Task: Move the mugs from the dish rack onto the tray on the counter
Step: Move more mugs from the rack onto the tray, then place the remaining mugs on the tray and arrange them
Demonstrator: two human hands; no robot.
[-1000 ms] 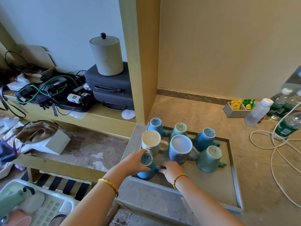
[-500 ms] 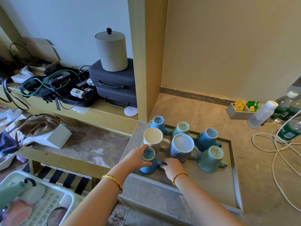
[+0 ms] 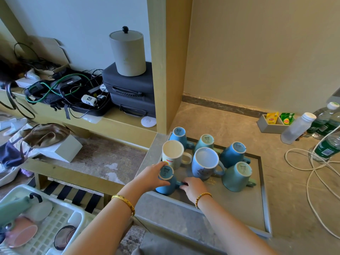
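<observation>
A grey tray (image 3: 239, 208) lies on the stone counter and holds several upside-down mugs, blue, teal and white. At its front left corner a small blue mug (image 3: 166, 179) stands upside down; my left hand (image 3: 150, 176) wraps its side and base rim. My right hand (image 3: 191, 186) touches the mug's handle with its fingertips. Behind it are a white mug (image 3: 173, 153) and a large pale blue mug (image 3: 206, 162). The white dish rack (image 3: 55, 227) sits at the lower left with a pink cup (image 3: 20, 232) and a green item in it.
Water bottles (image 3: 298, 129), a tea-bag holder (image 3: 272, 122) and a looping white cable (image 3: 312, 168) sit on the counter's right side. A wooden post (image 3: 165, 70) rises behind the tray. Black cases, cables and a grey canister (image 3: 127, 52) fill the left shelf.
My hands and the blue mug have stayed at the tray's front left corner; the mug looks set a little lower. The view has shifted slightly.
</observation>
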